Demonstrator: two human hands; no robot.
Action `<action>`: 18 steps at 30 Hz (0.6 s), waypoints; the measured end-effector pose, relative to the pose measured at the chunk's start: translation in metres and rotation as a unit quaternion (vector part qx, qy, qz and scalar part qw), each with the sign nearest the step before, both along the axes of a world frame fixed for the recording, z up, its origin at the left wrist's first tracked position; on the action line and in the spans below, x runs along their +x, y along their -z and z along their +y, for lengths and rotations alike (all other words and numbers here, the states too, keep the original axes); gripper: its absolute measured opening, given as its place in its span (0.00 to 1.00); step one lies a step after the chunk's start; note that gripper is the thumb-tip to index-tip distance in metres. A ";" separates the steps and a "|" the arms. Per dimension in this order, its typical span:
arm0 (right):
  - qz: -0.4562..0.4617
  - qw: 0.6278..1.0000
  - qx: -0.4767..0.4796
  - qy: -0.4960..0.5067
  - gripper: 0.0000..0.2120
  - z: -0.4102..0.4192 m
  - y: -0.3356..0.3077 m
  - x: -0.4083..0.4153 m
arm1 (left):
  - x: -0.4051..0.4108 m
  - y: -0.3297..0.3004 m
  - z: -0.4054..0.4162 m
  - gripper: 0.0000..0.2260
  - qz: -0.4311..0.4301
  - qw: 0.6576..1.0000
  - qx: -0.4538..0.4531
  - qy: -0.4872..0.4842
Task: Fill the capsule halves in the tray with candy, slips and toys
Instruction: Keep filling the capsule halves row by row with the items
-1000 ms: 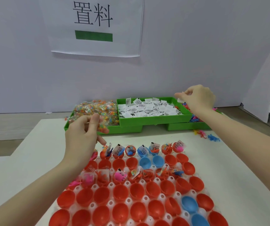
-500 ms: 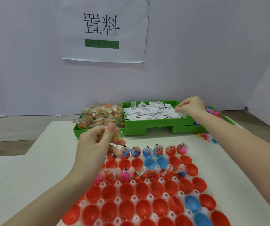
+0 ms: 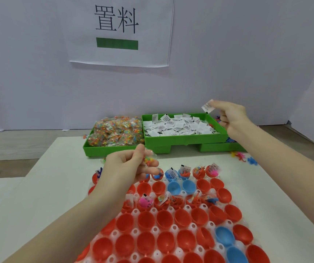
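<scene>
The left hand (image 3: 127,168) pinches a candy packet (image 3: 148,160) above the far rows of the tray (image 3: 173,227) of capsule halves (image 3: 164,220) on the counter (image 3: 277,202). The right hand (image 3: 232,118) pinches a slip (image 3: 207,106) over the green slip bin (image 3: 182,138), beside the candy bin (image 3: 112,149).
</scene>
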State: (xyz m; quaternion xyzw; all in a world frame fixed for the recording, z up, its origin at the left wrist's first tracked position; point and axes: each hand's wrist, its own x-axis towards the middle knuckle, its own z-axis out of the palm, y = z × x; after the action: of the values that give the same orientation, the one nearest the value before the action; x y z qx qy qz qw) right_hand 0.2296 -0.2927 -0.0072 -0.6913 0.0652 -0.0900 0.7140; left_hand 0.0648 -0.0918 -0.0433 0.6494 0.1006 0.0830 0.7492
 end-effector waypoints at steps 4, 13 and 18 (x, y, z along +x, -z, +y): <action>-0.016 0.969 -0.011 -0.247 0.04 0.018 -0.017 -0.085 | 0.003 -0.007 -0.019 0.13 -0.009 0.999 -0.034 0.026; -0.131 0.960 -0.130 -0.211 0.04 0.005 0.002 -0.163 | -0.024 -0.018 -0.065 0.16 0.007 0.979 -0.138 0.153; -0.115 0.972 -0.106 -0.177 0.05 -0.005 0.006 -0.176 | -0.034 -0.016 -0.076 0.06 -0.018 0.983 -0.101 0.155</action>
State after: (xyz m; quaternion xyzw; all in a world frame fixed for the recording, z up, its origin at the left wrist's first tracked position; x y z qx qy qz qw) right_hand 0.0538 -0.2980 -0.0132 -0.7485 -0.1513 -0.0476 0.6439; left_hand 0.0311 -0.1675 -0.0272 0.5765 -0.0067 -0.0330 0.8164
